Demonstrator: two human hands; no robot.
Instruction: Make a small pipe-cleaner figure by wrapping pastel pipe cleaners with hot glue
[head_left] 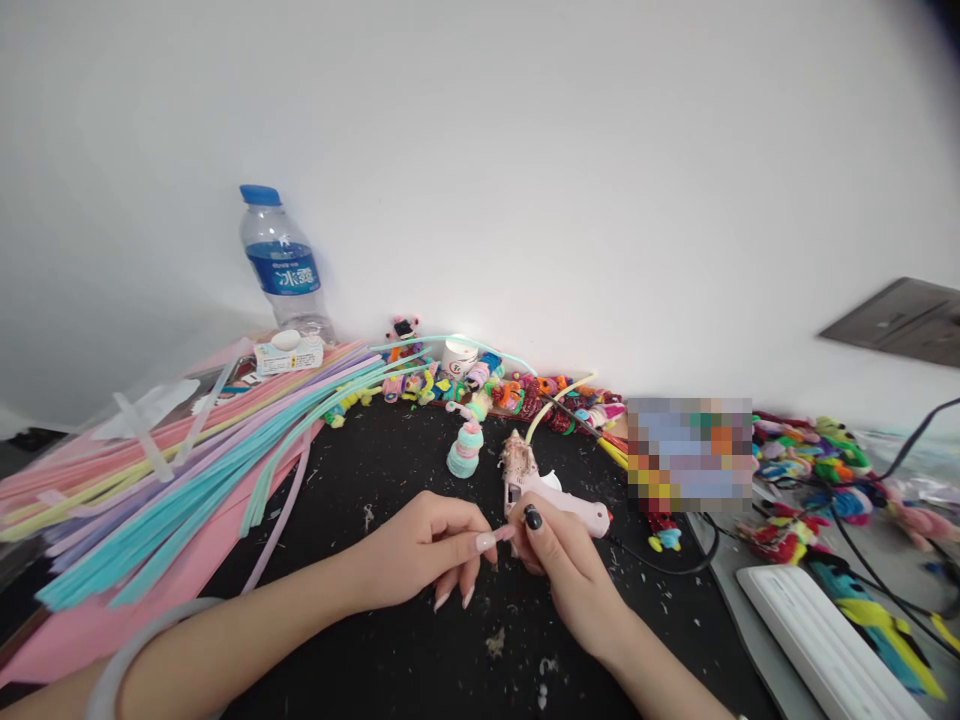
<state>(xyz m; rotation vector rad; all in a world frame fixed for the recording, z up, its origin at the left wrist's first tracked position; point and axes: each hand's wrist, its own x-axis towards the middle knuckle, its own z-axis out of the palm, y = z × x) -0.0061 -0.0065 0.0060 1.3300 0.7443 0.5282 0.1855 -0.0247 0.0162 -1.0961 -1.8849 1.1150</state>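
My left hand [431,548] rests on the black table mat [420,650], fingers curled, thumb and forefinger pinched toward the right hand on something too small to name. My right hand [559,560] is closed, its fingertips meeting the left thumb just below a pink hot glue gun [559,495] that lies on the mat. A small stacked pastel pipe-cleaner figure [465,448] stands just behind the hands. A pale bangle [131,655] sits on my left wrist.
A fan of pastel pipe cleaners [187,470] covers the left side. A water bottle [283,265] stands at the back left by the white wall. Colourful pipe-cleaner figures [525,395] line the back and right. A white power strip [821,640] and black cables [900,455] lie at the right.
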